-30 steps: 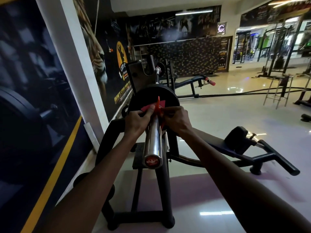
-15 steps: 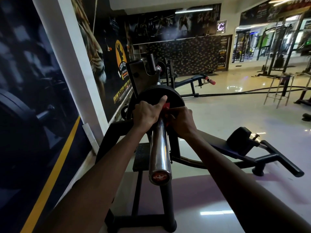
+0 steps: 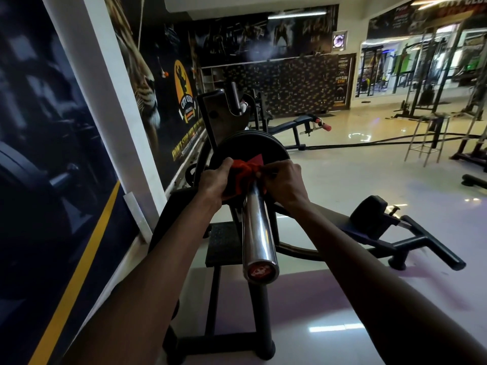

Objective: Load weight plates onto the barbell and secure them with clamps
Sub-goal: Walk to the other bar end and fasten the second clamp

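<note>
From the head view, a round black weight plate (image 3: 250,151) already sits on the polished chrome barbell sleeve (image 3: 258,227) at the centre of the frame, with more dark plates seemingly stacked behind it. So the loading on this end looks done, and the clamping is under way. A red plastic barbell clamp (image 3: 246,171) is on the sleeve, pressed close to the plate face; I cannot tell whether it is locked yet. The far end of the bar is hidden, so whatever remains there is unknown.

The left hand (image 3: 214,180) curls around the clamp's left side, fingers wrapped over its top. The right hand (image 3: 283,180) pinches the clamp's right side, fingers bent in tight against the red body. Both hold the clamp where the sleeve meets the plate.

The sleeve's red-capped end points toward the lower centre of the frame, over a black steel rack stand (image 3: 264,312).
</note>
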{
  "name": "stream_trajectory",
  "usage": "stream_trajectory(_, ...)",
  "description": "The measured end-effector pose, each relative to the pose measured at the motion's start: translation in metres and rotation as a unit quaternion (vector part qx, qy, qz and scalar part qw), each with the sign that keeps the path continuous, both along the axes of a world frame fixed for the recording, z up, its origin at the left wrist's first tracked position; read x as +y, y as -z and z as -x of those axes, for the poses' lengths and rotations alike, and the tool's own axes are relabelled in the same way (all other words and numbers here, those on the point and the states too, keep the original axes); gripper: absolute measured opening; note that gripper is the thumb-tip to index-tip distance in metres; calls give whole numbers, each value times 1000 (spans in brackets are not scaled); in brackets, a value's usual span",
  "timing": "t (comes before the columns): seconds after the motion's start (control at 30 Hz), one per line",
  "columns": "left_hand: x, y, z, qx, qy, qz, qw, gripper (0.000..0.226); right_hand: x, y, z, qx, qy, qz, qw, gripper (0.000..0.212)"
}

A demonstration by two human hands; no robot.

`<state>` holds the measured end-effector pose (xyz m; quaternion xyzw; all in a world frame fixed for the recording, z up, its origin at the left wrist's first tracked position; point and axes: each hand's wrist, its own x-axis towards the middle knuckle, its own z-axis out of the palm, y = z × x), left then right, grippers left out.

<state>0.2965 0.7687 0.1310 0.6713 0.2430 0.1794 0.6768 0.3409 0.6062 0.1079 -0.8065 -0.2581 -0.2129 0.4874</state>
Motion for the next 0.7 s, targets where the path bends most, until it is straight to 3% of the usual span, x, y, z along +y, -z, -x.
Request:
stream_trajectory(0.13, 9, 3, 2, 10, 62, 144, 988, 45, 5, -11, -2, -4, 6, 44, 999, 10)
stream_trajectory(0.4, 18, 3, 1, 16, 112, 184, 976, 55, 7, -8, 3, 2, 21, 35, 999, 13)
stream_trajectory(0.7, 19, 12, -15, 17, 117, 223, 968, 39, 3, 4, 6, 58, 23, -38, 997, 16)
